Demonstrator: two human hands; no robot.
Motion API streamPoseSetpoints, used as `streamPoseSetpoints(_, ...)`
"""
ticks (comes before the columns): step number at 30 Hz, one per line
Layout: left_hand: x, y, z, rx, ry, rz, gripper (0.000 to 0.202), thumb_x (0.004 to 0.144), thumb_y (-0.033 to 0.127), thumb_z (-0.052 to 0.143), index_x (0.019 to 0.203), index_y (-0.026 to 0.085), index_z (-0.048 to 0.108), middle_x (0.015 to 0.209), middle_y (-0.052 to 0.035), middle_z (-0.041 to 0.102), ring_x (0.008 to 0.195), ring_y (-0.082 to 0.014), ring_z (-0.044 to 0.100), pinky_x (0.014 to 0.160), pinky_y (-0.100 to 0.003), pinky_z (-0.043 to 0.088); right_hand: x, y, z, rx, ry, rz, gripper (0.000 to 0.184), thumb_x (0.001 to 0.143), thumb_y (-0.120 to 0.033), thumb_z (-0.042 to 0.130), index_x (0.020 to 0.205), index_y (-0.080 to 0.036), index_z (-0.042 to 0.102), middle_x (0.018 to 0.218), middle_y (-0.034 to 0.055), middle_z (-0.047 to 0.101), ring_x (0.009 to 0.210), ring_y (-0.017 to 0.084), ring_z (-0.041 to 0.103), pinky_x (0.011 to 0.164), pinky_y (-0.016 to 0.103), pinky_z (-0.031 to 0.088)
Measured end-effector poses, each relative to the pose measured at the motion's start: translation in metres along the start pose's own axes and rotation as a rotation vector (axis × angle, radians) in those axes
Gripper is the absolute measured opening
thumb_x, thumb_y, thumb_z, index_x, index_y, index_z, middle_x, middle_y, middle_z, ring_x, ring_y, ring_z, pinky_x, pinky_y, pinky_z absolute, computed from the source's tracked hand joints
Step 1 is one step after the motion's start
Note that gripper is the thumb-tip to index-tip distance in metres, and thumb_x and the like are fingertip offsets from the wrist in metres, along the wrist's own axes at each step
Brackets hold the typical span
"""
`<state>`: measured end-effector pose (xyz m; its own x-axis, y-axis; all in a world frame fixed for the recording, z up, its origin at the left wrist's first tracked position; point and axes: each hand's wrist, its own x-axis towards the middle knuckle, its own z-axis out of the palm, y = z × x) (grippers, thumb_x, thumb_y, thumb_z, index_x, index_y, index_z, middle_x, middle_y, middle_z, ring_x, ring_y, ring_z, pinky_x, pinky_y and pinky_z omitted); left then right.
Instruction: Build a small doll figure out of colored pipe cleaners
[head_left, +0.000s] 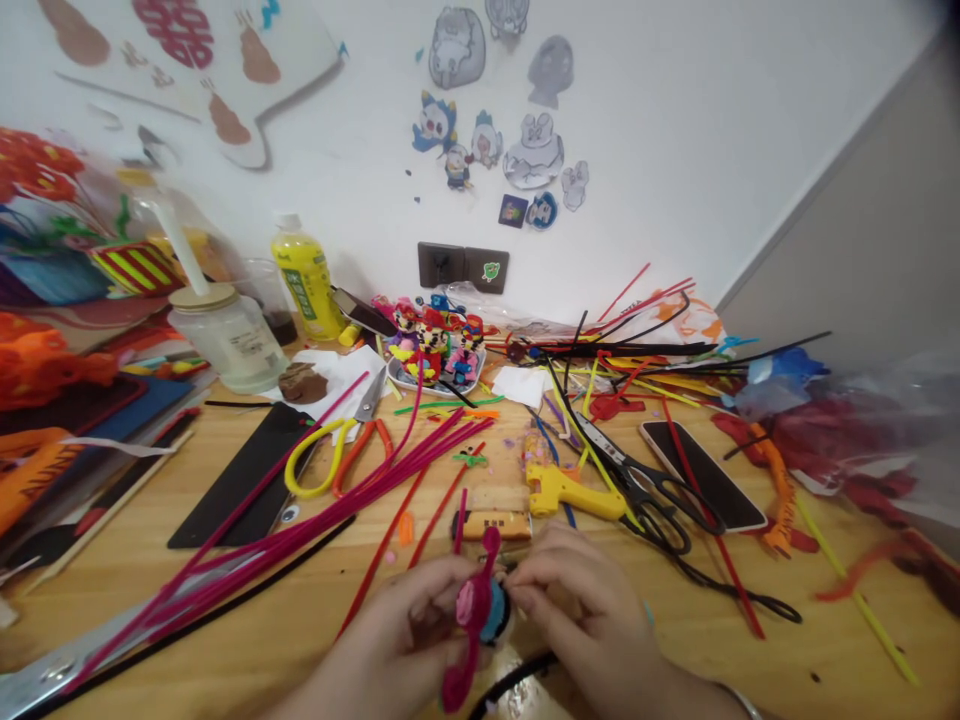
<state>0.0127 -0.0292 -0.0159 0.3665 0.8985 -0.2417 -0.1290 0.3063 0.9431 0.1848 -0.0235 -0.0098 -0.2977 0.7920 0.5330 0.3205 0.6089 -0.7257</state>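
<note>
Both my hands meet at the near edge of the wooden table (225, 640), pinching a small craft piece (480, 605) made of pink and blue pipe cleaner. My left hand (401, 625) is closed on its left side. My right hand (581, 600) is closed on its right side, fingertips touching the blue part. A magenta pipe cleaner end (459, 680) hangs down from the piece. Just beyond my hands lie a small orange box (491, 523) and a yellow glue gun (566, 492).
A bundle of magenta pipe cleaners (300, 520) fans across the left. Black scissors (649, 490) and a phone (701, 473) lie to the right among loose coloured pipe cleaners. A jar (229, 340), a yellow bottle (304, 280) and small figures (435, 345) stand at the back.
</note>
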Motion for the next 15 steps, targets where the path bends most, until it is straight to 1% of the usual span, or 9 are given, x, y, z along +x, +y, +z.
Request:
streamPoseSetpoints(3, 0.0, -0.002, -0.002, 0.008, -0.003, -0.01, 0.017, 0.056, 0.006, 0.063, 0.068, 0.018, 0.064, 0.064, 0.0032, 0.063, 0.064, -0.0116, 0.057, 0.06, -0.019, 0.043, -0.002, 0.001, 0.003, 0.021, 0.014, 0.041, 0.014, 0.083, -0.023, 0.055, 0.072, -0.019, 0.063, 0.063, 0.0006, 0.061, 0.061, 0.013, 0.055, 0.057, 0.022, 0.044)
streamPoseSetpoints(7, 0.0, -0.012, -0.006, 0.047, -0.012, 0.005, 0.014, 0.058, 0.007, 0.064, 0.067, 0.018, 0.064, 0.065, 0.0033, 0.061, 0.064, -0.0116, 0.056, 0.06, -0.019, 0.043, -0.002, 0.002, 0.006, -0.005, -0.029, 0.075, 0.019, 0.085, -0.027, 0.054, 0.069, -0.02, 0.062, 0.062, 0.0009, 0.061, 0.061, 0.013, 0.055, 0.058, 0.023, 0.044)
streamPoseSetpoints(10, 0.0, -0.013, -0.006, 0.013, -0.011, 0.022, 0.014, 0.059, 0.013, 0.069, 0.071, 0.019, 0.065, 0.069, 0.0016, 0.063, 0.069, -0.0138, 0.058, 0.064, -0.022, 0.045, 0.0, 0.002, 0.002, 0.011, -0.048, 0.062, 0.02, 0.085, -0.027, 0.053, 0.069, -0.02, 0.063, 0.062, 0.001, 0.062, 0.062, 0.013, 0.056, 0.058, 0.022, 0.044)
streamPoseSetpoints(12, 0.001, -0.009, -0.006, -0.044, -0.002, 0.035, 0.023, 0.057, 0.021, 0.075, 0.078, 0.02, 0.066, 0.075, 0.0001, 0.067, 0.072, -0.0149, 0.06, 0.069, -0.024, 0.045, 0.001, 0.002, -0.002, 0.033, 0.0, 0.082, 0.016, 0.084, -0.026, 0.055, 0.071, -0.02, 0.063, 0.063, 0.0009, 0.061, 0.062, 0.013, 0.056, 0.058, 0.023, 0.045)
streamPoseSetpoints(15, 0.005, -0.004, -0.008, -0.15, -0.053, 0.075, 0.038, 0.057, 0.037, 0.078, 0.089, 0.021, 0.064, 0.077, -0.0023, 0.069, 0.07, -0.0152, 0.061, 0.068, -0.026, 0.046, 0.003, 0.004, -0.008, 0.065, 0.18, 0.187, 0.015, 0.084, -0.026, 0.053, 0.071, -0.02, 0.06, 0.065, 0.0005, 0.058, 0.063, 0.013, 0.056, 0.057, 0.021, 0.045)
